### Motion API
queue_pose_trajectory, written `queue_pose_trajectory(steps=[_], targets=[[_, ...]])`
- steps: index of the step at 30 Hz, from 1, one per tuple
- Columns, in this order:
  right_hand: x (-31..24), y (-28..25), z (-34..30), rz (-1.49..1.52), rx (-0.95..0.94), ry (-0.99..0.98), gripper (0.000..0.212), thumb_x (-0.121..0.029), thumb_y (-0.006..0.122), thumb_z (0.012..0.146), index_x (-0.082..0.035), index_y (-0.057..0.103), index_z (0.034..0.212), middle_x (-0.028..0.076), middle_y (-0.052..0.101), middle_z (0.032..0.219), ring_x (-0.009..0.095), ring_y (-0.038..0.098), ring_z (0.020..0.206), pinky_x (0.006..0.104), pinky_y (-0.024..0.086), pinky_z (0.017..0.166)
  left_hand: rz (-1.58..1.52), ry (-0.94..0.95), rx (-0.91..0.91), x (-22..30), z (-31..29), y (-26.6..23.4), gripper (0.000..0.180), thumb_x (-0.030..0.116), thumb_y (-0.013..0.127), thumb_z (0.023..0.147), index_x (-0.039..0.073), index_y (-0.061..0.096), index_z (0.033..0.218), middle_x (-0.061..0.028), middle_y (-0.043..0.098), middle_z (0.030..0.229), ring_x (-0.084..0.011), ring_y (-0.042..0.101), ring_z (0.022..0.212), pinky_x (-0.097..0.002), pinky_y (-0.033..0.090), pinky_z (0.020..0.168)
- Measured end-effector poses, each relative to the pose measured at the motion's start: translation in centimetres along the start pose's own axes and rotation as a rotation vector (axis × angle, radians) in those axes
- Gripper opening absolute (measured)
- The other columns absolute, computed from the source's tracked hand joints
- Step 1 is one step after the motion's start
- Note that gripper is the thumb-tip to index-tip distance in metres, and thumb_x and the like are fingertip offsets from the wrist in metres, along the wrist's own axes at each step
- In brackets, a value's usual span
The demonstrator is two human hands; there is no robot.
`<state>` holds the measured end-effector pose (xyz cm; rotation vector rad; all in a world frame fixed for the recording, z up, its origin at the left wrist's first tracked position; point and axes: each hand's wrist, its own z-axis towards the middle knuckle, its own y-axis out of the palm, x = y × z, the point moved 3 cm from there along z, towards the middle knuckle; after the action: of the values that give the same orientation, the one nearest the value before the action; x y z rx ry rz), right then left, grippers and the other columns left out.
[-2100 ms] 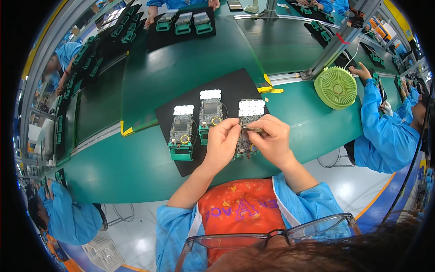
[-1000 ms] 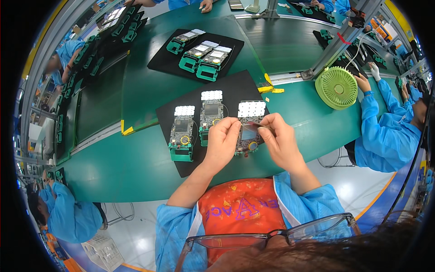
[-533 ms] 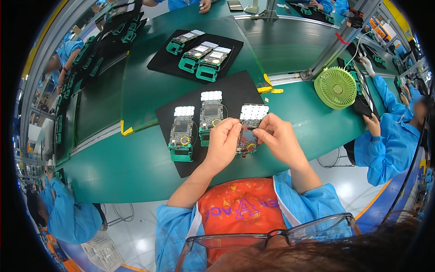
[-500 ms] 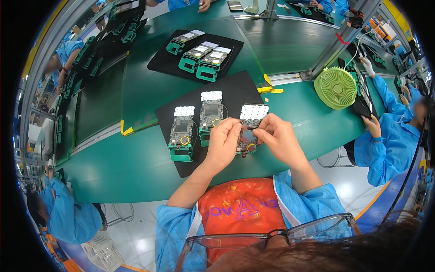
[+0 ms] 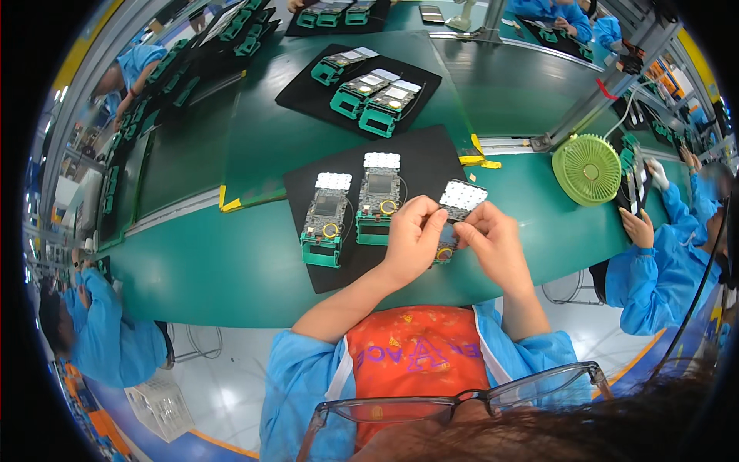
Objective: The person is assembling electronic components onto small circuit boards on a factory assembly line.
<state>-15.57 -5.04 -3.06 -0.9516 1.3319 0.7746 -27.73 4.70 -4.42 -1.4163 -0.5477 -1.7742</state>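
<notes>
My left hand closes its thumb and fingers on the left edge of a circuit board with a white keypad at its far end. At the right edge of that board, my right hand pinches with thumb and forefinger; any small part between the tips is hidden. The board is slightly tilted and my fingers cover its middle. Left of my hands, two similar boards in green holders, one nearer and one farther, lie on a black mat.
A second black mat farther off bears three boards in green holders. A green fan stands at the right beside a metal post. Yellow tape marks the green table. A co-worker in blue sits to the right.
The view has shifted, so the table things sit differently in it. The held board has tilted and turned a little, and both hands stay at it.
</notes>
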Motion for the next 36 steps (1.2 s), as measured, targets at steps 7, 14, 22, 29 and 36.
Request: queue_pose_trajectory(steps=[7,14,22,29,36], targets=[[0.2,-0.1,0.2,-0.225,0.132,-0.113,0.015,-0.003,0.067,0.083,0.002,0.053,0.088,0.003,0.06,0.071,0.006,0.051,0.061,0.0219,0.042,0.055,0.051,-0.104,0.01,-1.1,0.7,-0.7,0.018,0.007,0.059,0.089,-0.003,0.057,0.104,-0.0136,0.061,0.092,-0.0205,0.058,0.073,-0.0307,0.047,0.067],[0.9,-1.1,0.2,-0.373,0.204,-0.115,0.024,-0.014,0.072,0.08,0.001,0.053,0.079,0.009,0.051,0.059,0.017,0.045,0.051,0.0327,0.039,0.05,0.602,0.17,0.231,1.6,-1.5,-7.9,0.051,0.011,0.062,0.086,-0.003,0.042,0.131,-0.0214,0.044,0.13,-0.0353,0.044,0.119,-0.0415,0.036,0.101],[8.4,-4.3,4.5,-0.407,0.177,0.055,0.03,-0.021,0.064,0.088,0.002,0.048,0.078,0.014,0.052,0.074,0.02,0.051,0.063,0.0371,0.041,0.058,0.759,-0.247,0.376,-2.1,-7.5,-16.4,0.057,0.023,0.054,0.095,-0.005,0.031,0.138,-0.0262,0.038,0.134,-0.0373,0.041,0.122,-0.0433,0.032,0.104],[10.3,-4.3,5.8,0.199,-0.143,0.146,0.047,-0.012,0.06,0.089,-0.003,0.045,0.133,0.002,0.064,0.098,0.007,0.059,0.077,0.0216,0.045,0.057,0.077,-0.406,0.416,-4.5,-8.6,-17.6,0.047,0.025,0.047,0.1,-0.001,0.039,0.138,-0.0152,0.048,0.131,-0.02,0.045,0.122,-0.0341,0.029,0.107],[8.4,-6.7,1.6,0.105,-0.196,0.306,0.061,-0.01,0.058,0.086,-0.004,0.035,0.142,0.004,0.062,0.109,0.007,0.06,0.083,0.0185,0.046,0.06,-0.032,-0.312,0.39,-1.9,-8.2,-17.0,0.042,0.022,0.043,0.101,-0.001,0.04,0.137,-0.0141,0.048,0.131,-0.0198,0.044,0.123,-0.0336,0.03,0.107]])
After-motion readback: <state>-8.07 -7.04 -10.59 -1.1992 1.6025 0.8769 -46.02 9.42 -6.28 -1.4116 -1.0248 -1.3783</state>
